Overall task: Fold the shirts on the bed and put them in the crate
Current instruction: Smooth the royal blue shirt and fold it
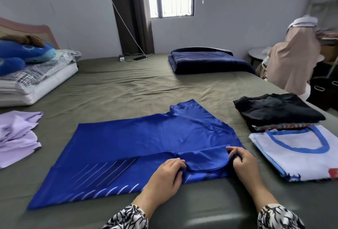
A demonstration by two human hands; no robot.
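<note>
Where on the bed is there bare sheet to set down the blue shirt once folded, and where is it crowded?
Bare sheet lies between the blue shirt, the pillows and the navy blanket; a narrower strip runs between the shirt and the lilac clothes. The right side is crowded: the black folded pile and the white shirt lie close beside the right hand.

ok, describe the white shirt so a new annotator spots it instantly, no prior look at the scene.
Start at the olive-green bed and go to its near right edge, right of the blue shirt that both hands are folding. The white shirt lies there folded flat, in front of the folded black garment. It alone has a blue-trimmed neckline on white fabric.
</note>
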